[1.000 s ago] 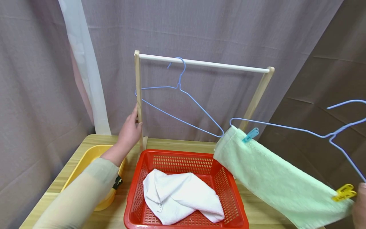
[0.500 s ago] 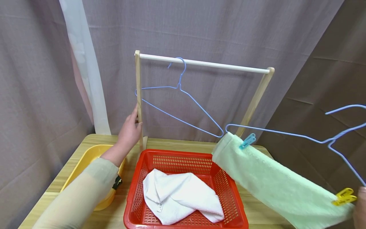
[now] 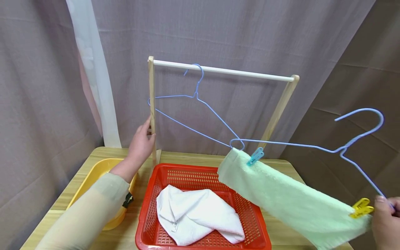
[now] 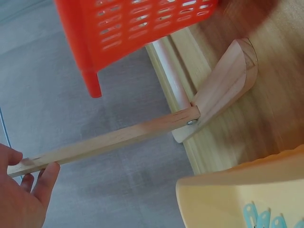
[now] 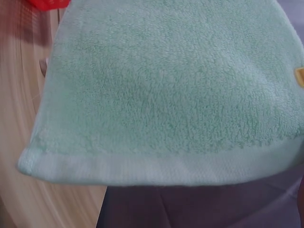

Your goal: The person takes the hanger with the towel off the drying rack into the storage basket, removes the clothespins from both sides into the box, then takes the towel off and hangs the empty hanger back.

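My left hand [image 3: 140, 144] holds the left wooden post [image 3: 152, 90] of a small drying rack. In the left wrist view, its thumb and fingers lie on opposite sides of that post [image 4: 109, 141]. My right hand [image 3: 385, 218] grips the lower right end of a blue wire hanger [image 3: 354, 139], whose hook points up. From this hanger hangs a light green towel [image 3: 293, 194], clipped by a blue clothespin [image 3: 256, 156] and a yellow clothespin [image 3: 361, 208]. The towel [image 5: 175, 95] fills most of the right wrist view. A second blue hanger [image 3: 197, 88] hangs on the rack's white rod [image 3: 243, 73].
A red basket [image 3: 265, 232] with a crumpled white towel [image 3: 200, 211] stands before the rack. At left, beside my forearm, is a yellow bin [image 3: 90, 175]; teal clothespins [image 4: 263, 218] lie in it. Grey curtains [image 3: 218, 27] hang behind the wooden table [image 3: 103, 151].
My right hand has brought the hanger and green towel leftward, so the hanger's far end now overlaps the second hanger's corner in view. The left hand stays on the post.
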{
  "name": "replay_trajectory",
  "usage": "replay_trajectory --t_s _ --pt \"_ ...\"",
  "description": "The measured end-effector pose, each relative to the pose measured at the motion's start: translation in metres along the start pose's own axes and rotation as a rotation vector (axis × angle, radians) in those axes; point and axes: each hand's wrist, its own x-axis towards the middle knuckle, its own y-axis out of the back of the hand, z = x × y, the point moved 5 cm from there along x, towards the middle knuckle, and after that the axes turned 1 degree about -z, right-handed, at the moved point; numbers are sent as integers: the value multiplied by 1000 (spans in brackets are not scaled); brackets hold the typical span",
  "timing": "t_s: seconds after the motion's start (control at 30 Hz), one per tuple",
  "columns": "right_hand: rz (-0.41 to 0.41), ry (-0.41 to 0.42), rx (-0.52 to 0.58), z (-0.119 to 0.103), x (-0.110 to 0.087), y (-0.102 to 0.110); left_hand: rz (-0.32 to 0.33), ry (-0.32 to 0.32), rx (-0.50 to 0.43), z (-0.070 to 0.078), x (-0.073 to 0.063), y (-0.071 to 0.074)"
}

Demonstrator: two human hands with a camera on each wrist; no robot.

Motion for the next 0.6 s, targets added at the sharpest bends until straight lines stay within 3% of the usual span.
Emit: replay_trajectory --t_s 0.13,0.3,0.47,0.6 --pt "-81 34 80 -8 1 -13 -17 6 -9 -1 0 0" --pt "-111 118 35 -23 1 -29 -32 -3 -31 -1 -3 1" --pt "-132 241 28 -38 -1 -44 -41 -45 -20 4 -14 7" --pt "-157 241 68 -42 -2 -56 -70 -93 28 10 -27 14"
